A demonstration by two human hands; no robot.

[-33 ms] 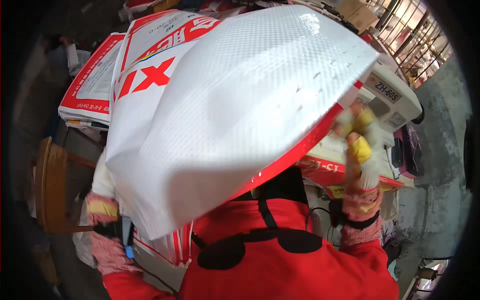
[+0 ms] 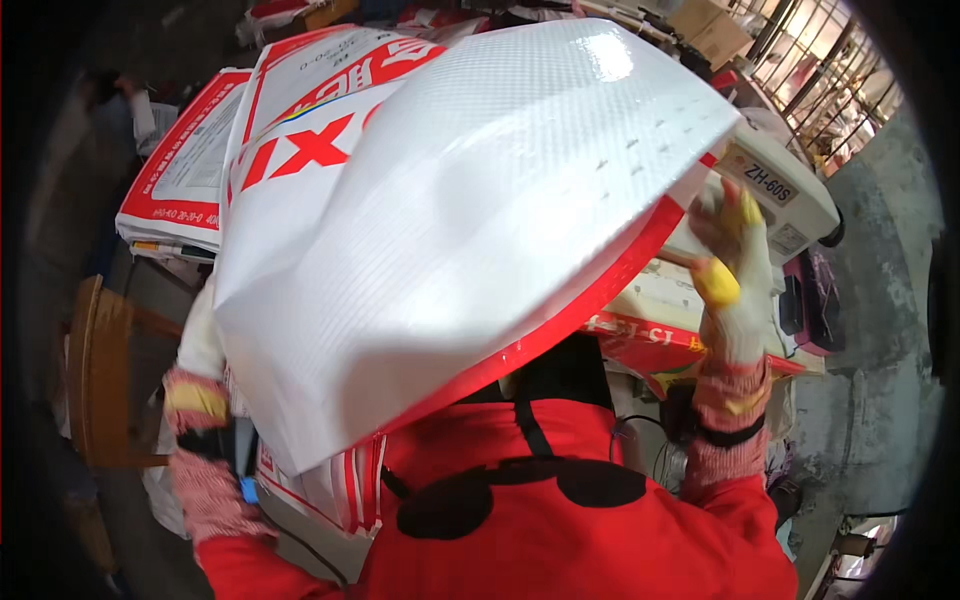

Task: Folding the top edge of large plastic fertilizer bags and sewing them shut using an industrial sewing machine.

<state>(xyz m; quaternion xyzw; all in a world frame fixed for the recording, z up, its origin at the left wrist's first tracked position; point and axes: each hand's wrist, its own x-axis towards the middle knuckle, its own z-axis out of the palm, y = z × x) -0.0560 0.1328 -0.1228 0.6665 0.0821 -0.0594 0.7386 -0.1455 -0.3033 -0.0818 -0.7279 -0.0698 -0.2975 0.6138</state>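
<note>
A large white woven plastic sack (image 2: 450,230) with red print and a red-edged border spreads out in front of me, covering most of the middle. At its left side my left hand (image 2: 204,335) wears a whitish knit glove; the fingers are hidden behind the sack. Close to the sack's right edge is my right hand (image 2: 730,245), in a whitish glove with yellow fingertips. Its thumb and fingers are apart, and I see nothing between them. The sack's lower corner hangs over a stack of red-and-white sacks (image 2: 345,490) near my lap.
At the right stands a pale machine (image 2: 775,190), with a red printed sack (image 2: 650,345) lying below it. More filled sacks (image 2: 185,160) are piled at the far left. A wooden chair (image 2: 100,370) stands at the left, and a barred window (image 2: 820,80) is at the far right.
The sack's upper right corner has shifted slightly left and down. My right hand has moved a little to the right, and the gap between it and the sack's edge is wider.
</note>
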